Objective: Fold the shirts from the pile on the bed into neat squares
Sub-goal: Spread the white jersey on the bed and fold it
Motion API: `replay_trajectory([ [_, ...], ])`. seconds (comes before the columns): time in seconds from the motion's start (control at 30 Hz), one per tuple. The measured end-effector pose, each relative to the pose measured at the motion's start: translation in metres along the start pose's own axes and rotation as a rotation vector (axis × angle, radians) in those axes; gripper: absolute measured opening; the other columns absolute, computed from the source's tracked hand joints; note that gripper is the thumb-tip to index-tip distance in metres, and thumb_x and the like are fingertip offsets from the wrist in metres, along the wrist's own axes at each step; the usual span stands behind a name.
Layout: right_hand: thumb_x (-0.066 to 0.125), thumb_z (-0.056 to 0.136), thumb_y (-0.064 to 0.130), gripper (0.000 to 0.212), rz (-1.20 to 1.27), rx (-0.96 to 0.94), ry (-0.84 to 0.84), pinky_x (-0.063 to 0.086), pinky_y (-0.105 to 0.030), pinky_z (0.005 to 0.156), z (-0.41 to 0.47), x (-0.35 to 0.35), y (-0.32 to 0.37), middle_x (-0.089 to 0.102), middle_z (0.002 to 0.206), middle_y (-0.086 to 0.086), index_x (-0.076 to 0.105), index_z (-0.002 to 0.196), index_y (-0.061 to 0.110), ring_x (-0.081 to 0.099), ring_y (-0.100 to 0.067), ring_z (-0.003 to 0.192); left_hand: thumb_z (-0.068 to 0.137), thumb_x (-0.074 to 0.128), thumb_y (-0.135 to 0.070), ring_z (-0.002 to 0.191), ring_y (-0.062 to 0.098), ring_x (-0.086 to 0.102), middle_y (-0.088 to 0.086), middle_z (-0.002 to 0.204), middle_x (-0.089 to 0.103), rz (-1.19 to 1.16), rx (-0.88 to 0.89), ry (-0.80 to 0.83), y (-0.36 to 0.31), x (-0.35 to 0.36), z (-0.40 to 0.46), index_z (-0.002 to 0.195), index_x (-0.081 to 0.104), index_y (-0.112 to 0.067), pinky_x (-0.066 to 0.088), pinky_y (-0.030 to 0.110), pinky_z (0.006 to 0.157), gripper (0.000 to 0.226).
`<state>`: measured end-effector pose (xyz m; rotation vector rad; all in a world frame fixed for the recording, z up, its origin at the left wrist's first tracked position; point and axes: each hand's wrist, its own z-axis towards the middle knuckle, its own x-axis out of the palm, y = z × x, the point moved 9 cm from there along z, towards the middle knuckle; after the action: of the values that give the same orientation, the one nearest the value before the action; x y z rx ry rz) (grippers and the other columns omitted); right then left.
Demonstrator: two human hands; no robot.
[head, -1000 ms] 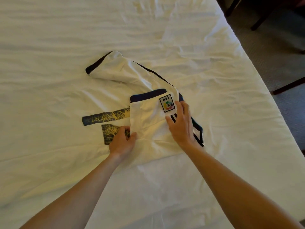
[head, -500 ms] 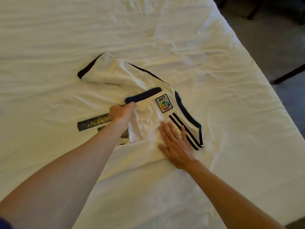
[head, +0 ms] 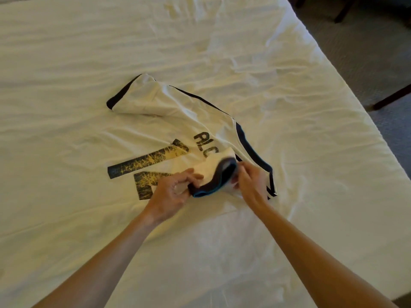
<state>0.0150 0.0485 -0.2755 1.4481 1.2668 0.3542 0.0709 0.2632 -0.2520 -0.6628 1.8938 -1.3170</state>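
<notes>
Item: one white shirt (head: 178, 112) with dark trim, lying back-up at the centre of the frame on the white bed (head: 89, 41); no pile of other shirts in view. Change noted: half a second ago the near sleeve lay folded flat across the shirt, its badge upward, with the right hand pressed flat beside it; now that sleeve (head: 213, 172) is lifted off the cloth and its dark cuff is turned over, showing a blue inner edge, while lettering and a large cracked yellow-and-dark number (head: 151, 161) stand uncovered. Grip: left hand (head: 171, 194) pinches the cuff's left end, fingers curled round it; right hand (head: 251, 181) pinches its right end, both clamped on the sleeve. Far sleeve, upper left of centre, lies loose and crumpled. Judgement: the sleeve fold is being redone, so this shirt is at an early fold, no square yet formed.
</notes>
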Motion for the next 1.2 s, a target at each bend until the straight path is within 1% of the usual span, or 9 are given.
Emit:
replay_trajectory([
  [0.13,0.048,0.085,0.072,0.07,0.13,0.503,0.053,0.052,-0.038,0.072,0.019,0.002,-0.007,0.072,0.081,-0.01,0.074,0.085,0.007,0.064,-0.024,0.071,0.081,0.07,0.01,0.137,0.01,0.045,-0.014,0.116,0.071,0.229,0.118,-0.025,0.006,0.006,-0.003,0.092,0.068,-0.027,0.017,0.047,0.123,0.038],
  [0.23,0.073,0.081,0.052,0.046,-0.078,0.505,0.172,0.058,-0.033,0.06,0.029,0.0,-0.001,0.072,0.084,-0.009,0.071,0.092,0.008,0.069,-0.022,0.07,0.078,0.075,0.007,0.135,0.022,0.05,-0.006,0.113,0.073,0.51,0.312,-0.065,-0.003,0.008,-0.005,0.097,0.071,-0.017,0.02,0.054,0.12,0.031],
  [0.33,0.072,0.084,0.012,0.018,-0.19,0.349,0.241,0.054,-0.021,0.053,0.032,-0.004,0.005,0.067,0.081,-0.004,0.071,0.102,0.01,0.063,-0.014,0.063,0.075,0.078,0.005,0.129,0.027,0.056,-0.003,0.103,0.075,0.651,0.431,-0.061,-0.004,0.013,-0.011,0.095,0.073,-0.013,0.021,0.053,0.12,0.027],
  [0.43,0.062,0.085,0.007,0.025,-0.293,0.211,0.068,0.049,-0.017,0.062,0.022,-0.017,0.003,0.067,0.087,-0.001,0.069,0.108,0.013,0.058,-0.01,0.071,0.075,0.079,0.0,0.13,0.025,0.055,-0.004,0.104,0.074,0.69,0.464,0.001,0.003,0.024,-0.021,0.097,0.073,-0.015,0.021,0.054,0.119,0.027],
  [0.57,0.058,0.084,0.004,0.039,-0.556,-0.301,-0.17,0.046,-0.033,0.088,-0.024,-0.003,0.027,0.061,0.115,-0.002,0.059,0.122,0.014,0.053,-0.02,0.101,0.085,0.065,-0.031,0.144,0.025,0.038,0.007,0.142,0.056,0.686,0.428,-0.061,0.001,0.031,-0.036,0.122,0.067,-0.012,0.018,0.053,0.121,0.042],
  [0.63,0.056,0.088,0.005,0.041,-0.586,-0.558,-0.1,0.037,-0.034,0.103,-0.048,0.024,0.038,0.054,0.135,-0.003,0.057,0.128,0.015,0.048,-0.021,0.124,0.094,0.051,-0.039,0.151,0.025,0.023,0.009,0.158,0.036,0.698,0.29,-0.14,0.009,0.028,-0.038,0.144,0.049,-0.012,0.014,0.051,0.122,0.057],
  [0.8,0.016,0.104,0.04,0.057,-0.897,-0.546,0.334,0.002,-0.055,0.122,-0.055,0.079,-0.021,-0.007,0.166,0.007,0.009,0.159,0.028,-0.012,-0.012,0.152,0.104,0.022,-0.044,0.153,0.016,-0.004,-0.002,0.167,0.001,0.796,-0.04,-0.164,0.069,0.024,-0.047,0.159,0.007,-0.022,0.004,0.051,0.123,0.06],
  [0.93,0.027,0.102,0.036,0.061,-0.932,-0.531,0.232,-0.01,-0.057,0.12,-0.063,0.086,-0.014,-0.004,0.167,0.004,0.01,0.159,0.024,-0.009,-0.017,0.153,0.104,0.019,-0.047,0.153,0.015,-0.009,0.0,0.167,-0.002,0.881,-0.157,-0.202,0.084,-0.001,-0.061,0.159,0.008,-0.018,-0.005,0.05,0.122,0.064],
  [1.2,0.029,0.101,0.042,0.064,-1.025,-0.813,0.422,-0.003,-0.062,0.118,-0.127,0.188,0.008,-0.001,0.167,0.001,0.012,0.159,0.018,-0.002,-0.021,0.154,0.102,0.012,-0.054,0.154,0.02,-0.002,0.003,0.167,0.003,0.962,-0.303,-0.257,0.129,-0.085,-0.13,0.159,0.011,-0.02,-0.001,0.055,0.121,0.067],
])
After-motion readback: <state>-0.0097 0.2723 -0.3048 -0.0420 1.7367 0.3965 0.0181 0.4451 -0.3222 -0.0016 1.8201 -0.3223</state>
